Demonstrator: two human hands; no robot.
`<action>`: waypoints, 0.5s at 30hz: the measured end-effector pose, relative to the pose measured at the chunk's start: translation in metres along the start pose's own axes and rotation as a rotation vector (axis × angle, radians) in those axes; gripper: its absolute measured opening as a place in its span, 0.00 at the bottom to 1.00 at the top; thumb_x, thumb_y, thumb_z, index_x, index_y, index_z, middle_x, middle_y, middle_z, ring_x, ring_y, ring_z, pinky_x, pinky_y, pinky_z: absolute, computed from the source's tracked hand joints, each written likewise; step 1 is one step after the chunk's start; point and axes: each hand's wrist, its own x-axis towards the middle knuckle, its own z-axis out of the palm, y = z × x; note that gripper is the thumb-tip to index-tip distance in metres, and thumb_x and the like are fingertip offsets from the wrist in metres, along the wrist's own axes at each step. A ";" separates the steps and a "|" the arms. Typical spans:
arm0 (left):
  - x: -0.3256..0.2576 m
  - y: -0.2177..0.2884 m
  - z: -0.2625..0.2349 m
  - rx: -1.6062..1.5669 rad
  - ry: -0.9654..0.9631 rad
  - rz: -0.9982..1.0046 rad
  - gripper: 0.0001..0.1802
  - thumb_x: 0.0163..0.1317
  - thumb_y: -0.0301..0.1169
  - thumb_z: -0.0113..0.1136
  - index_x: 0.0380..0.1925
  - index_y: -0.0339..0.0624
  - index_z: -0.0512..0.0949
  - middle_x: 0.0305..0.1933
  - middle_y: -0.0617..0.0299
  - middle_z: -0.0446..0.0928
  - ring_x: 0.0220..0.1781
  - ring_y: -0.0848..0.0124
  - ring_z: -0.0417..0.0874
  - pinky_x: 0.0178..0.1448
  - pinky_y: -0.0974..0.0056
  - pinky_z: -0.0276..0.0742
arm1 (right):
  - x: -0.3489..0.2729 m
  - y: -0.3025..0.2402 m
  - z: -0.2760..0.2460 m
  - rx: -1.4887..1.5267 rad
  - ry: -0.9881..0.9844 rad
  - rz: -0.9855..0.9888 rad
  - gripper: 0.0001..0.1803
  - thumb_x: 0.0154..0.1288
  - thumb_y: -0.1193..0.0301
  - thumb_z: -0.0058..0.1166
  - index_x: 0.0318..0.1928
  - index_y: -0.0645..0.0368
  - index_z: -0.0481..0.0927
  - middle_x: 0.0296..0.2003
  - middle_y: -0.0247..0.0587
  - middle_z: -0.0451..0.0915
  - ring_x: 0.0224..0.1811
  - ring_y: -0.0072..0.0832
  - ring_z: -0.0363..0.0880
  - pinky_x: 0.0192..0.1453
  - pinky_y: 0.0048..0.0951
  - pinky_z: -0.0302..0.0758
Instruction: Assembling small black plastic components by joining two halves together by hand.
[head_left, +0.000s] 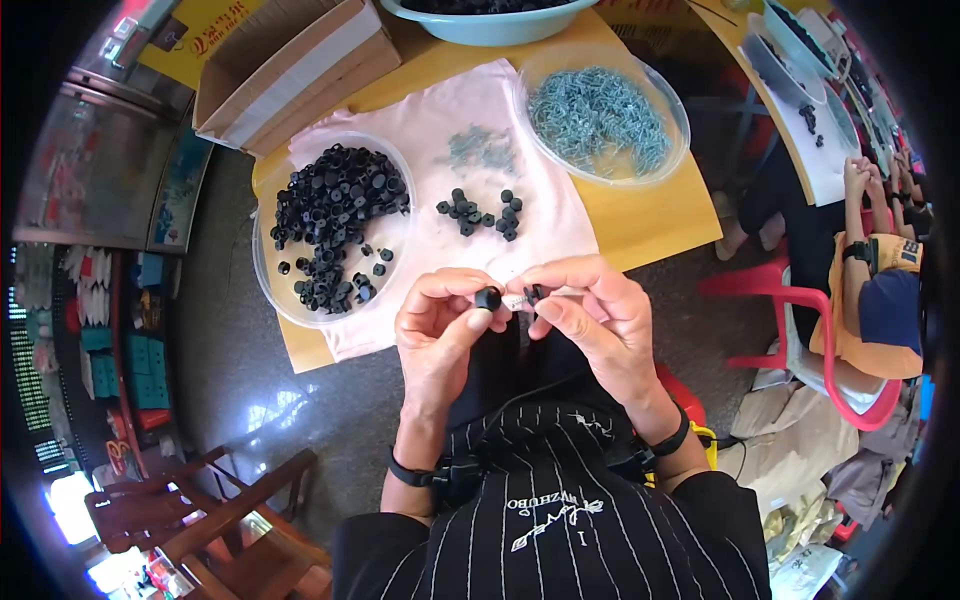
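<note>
Between the thumb and fingers of my left hand (435, 325) is a black knob (487, 298), small and round. My right hand (600, 315) pinches a small black plastic part (533, 294), close beside the knob; whether the two pieces touch I cannot tell. Just beyond my fingers, a loose group of black knobs (465, 212) lies on a pale pink cloth (560, 215). Farther off on that cloth is a small heap of thin metal screws (483, 150). At the left, a clear round tray (262, 270) holds many black plastic pieces.
A second clear tray (683, 125) with a pile of screws stands far right, a cardboard box (300, 75) far left. A light blue basin (490, 28) sits at the back. To the right are a red chair (825, 310) and another person (870, 270) at another table.
</note>
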 end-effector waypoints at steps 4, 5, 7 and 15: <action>0.000 -0.001 0.001 -0.184 0.034 0.064 0.12 0.62 0.21 0.59 0.45 0.38 0.74 0.45 0.48 0.77 0.38 0.66 0.81 0.41 0.66 0.79 | 0.007 -0.009 0.014 -0.157 0.024 -0.102 0.09 0.67 0.80 0.55 0.47 0.69 0.78 0.39 0.39 0.82 0.37 0.20 0.83 0.40 0.21 0.81; -0.001 -0.002 0.000 -0.192 0.043 0.056 0.12 0.63 0.20 0.59 0.47 0.38 0.74 0.45 0.49 0.78 0.38 0.66 0.81 0.41 0.66 0.78 | 0.008 -0.012 0.018 -0.170 0.038 -0.105 0.10 0.65 0.82 0.56 0.47 0.69 0.78 0.38 0.40 0.82 0.38 0.21 0.84 0.41 0.21 0.81; -0.001 -0.004 -0.002 -0.180 0.067 0.052 0.12 0.63 0.20 0.59 0.47 0.38 0.74 0.45 0.49 0.78 0.38 0.67 0.81 0.41 0.66 0.79 | 0.011 -0.012 0.021 -0.240 0.043 -0.139 0.10 0.64 0.83 0.57 0.46 0.69 0.78 0.38 0.41 0.82 0.37 0.22 0.84 0.40 0.21 0.81; -0.001 -0.006 -0.003 -0.171 0.108 0.053 0.13 0.61 0.21 0.62 0.46 0.37 0.74 0.45 0.51 0.80 0.40 0.69 0.83 0.45 0.65 0.83 | 0.013 -0.006 0.021 -0.466 0.068 -0.289 0.12 0.59 0.82 0.62 0.44 0.64 0.81 0.37 0.43 0.83 0.34 0.28 0.83 0.36 0.25 0.78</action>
